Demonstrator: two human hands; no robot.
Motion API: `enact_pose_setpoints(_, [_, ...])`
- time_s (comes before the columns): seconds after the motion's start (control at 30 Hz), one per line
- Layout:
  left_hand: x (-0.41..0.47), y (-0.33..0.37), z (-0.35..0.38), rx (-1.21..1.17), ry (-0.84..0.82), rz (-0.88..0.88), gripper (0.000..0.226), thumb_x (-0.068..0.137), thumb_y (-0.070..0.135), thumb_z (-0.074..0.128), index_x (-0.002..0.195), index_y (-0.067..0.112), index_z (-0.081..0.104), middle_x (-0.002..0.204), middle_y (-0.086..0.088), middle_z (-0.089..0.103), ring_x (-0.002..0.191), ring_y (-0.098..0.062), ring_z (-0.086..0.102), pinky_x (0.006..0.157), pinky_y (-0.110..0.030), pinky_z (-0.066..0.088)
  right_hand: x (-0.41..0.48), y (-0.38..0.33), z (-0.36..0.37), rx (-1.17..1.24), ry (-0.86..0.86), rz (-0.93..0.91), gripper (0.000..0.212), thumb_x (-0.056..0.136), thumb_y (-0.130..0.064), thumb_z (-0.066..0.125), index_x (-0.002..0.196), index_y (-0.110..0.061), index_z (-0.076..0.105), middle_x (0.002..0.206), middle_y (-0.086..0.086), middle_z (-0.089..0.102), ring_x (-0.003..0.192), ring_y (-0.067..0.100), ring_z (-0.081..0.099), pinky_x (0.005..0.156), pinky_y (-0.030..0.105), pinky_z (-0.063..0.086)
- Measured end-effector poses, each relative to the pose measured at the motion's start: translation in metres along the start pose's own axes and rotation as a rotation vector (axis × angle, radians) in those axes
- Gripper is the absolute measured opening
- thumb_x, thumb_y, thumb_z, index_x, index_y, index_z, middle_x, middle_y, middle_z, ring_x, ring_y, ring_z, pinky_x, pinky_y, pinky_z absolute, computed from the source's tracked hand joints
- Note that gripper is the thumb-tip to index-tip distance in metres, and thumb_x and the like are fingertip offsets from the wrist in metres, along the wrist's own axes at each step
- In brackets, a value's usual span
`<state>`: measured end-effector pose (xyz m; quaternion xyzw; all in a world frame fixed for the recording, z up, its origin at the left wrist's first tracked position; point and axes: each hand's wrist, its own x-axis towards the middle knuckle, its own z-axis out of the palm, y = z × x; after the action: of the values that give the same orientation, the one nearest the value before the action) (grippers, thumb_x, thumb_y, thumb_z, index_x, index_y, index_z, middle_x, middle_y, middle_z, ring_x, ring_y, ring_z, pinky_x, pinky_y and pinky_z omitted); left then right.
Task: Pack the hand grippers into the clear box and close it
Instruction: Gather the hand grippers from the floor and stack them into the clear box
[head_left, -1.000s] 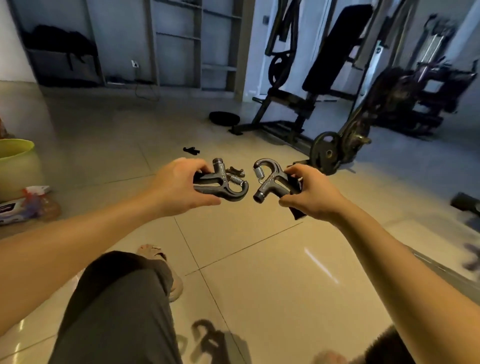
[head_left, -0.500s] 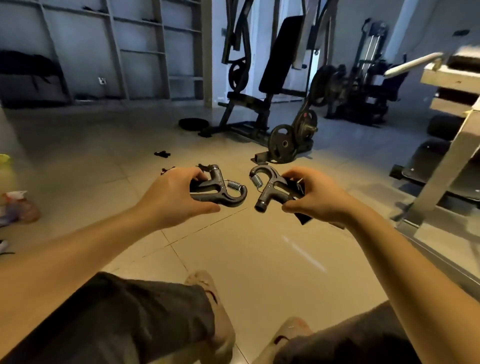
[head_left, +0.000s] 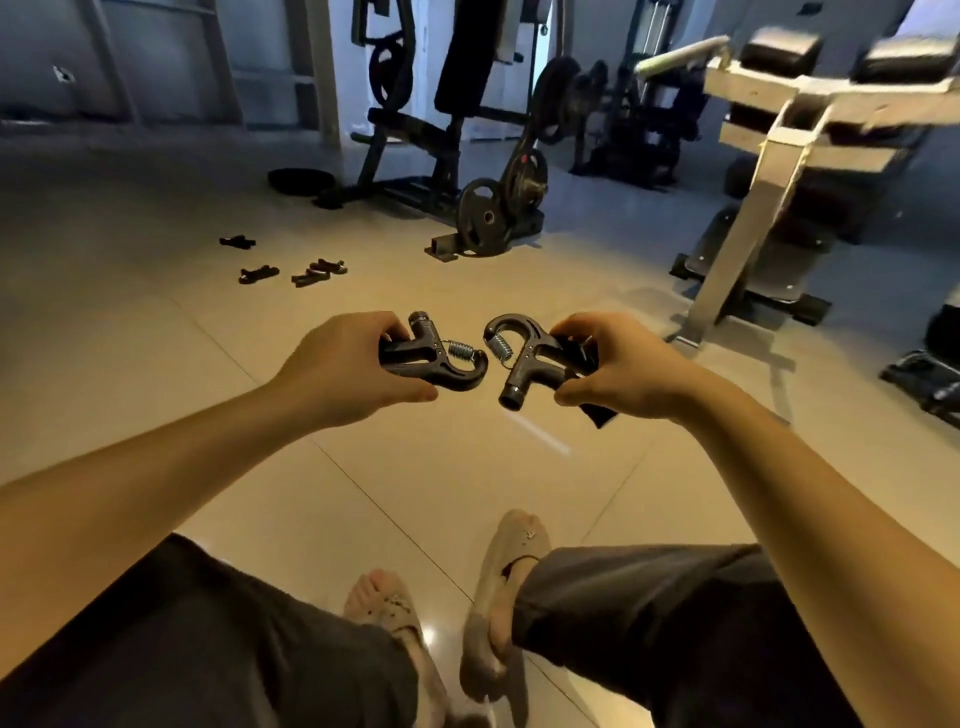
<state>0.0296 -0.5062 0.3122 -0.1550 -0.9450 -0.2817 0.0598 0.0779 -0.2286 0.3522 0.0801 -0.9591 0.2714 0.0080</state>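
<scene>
Head cam: both hands are up in front of the chest, each wrapped around its own black spring gripper. The left hand (head_left: 343, 369) has its fingers curled tight over the handles of the first hand gripper (head_left: 434, 358), hook end and spring pointing right. The right hand (head_left: 618, 371) grips the second hand gripper (head_left: 530, 358) the same way, hook and spring pointing left. The two tools sit near each other but don't touch, held in the air above the tiled floor (head_left: 467, 467).

Compared with half a second ago the hold hasn't changed at all. What changed is the view, which has swung to the right: the white machine (head_left: 769, 156) now fills much more of the right side, and the weight plates (head_left: 485, 215) sit closer to the middle. A few loose hand grippers (head_left: 317, 273) show on the floor, well beyond the left hand, where only one or two showed before. Both sandalled feet (head_left: 519, 540) are now below the hands.
</scene>
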Motion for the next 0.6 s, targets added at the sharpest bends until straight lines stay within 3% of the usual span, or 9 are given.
enact_pose_setpoints(0.2, [-0.041, 0.060, 0.055, -0.087, -0.127, 0.016, 0.052, 0.067, 0.052, 0.087, 0.104, 0.029, 0.059, 0.094, 0.010, 0.065, 0.076, -0.012, 0.064, 0.063, -0.029, 0.052, -0.088, 0.048, -0.013, -0.043, 0.008, 0.145, 0.055, 0.078, -0.015, 0.083, 0.128, -0.014, 0.059, 0.111, 0.002, 0.066, 0.096, 0.016, 0.065, 0.078, 0.020, 0.051])
enact_pose_setpoints(0.3, [-0.057, 0.089, 0.085, -0.094, -0.199, 0.047, 0.050, 0.067, 0.052, 0.087, 0.102, 0.029, 0.060, 0.092, 0.010, 0.065, 0.071, -0.013, 0.065, 0.062, -0.031, 0.053, -0.134, 0.081, -0.023, -0.091, 0.017, 0.223, 0.052, 0.077, -0.018, 0.083, 0.123, -0.016, 0.061, 0.105, 0.000, 0.066, 0.090, 0.012, 0.064, 0.077, 0.023, 0.051])
enact_pose_setpoints(0.43, [-0.078, 0.128, 0.130, -0.097, -0.331, 0.080, 0.050, 0.066, 0.050, 0.088, 0.101, 0.028, 0.060, 0.091, 0.008, 0.066, 0.069, -0.016, 0.066, 0.059, -0.030, 0.048, -0.196, 0.127, -0.039, -0.137, -0.009, 0.357, 0.048, 0.077, -0.019, 0.083, 0.120, -0.015, 0.062, 0.106, 0.003, 0.066, 0.093, 0.018, 0.065, 0.088, 0.037, 0.056])
enact_pose_setpoints(0.6, [-0.103, 0.184, 0.184, 0.019, -0.458, 0.208, 0.052, 0.067, 0.051, 0.087, 0.103, 0.027, 0.059, 0.094, 0.009, 0.065, 0.074, -0.013, 0.065, 0.067, -0.032, 0.054, -0.272, 0.187, -0.039, -0.077, -0.011, 0.485, 0.046, 0.077, -0.015, 0.082, 0.118, -0.012, 0.062, 0.102, 0.004, 0.067, 0.089, 0.020, 0.066, 0.086, 0.039, 0.058])
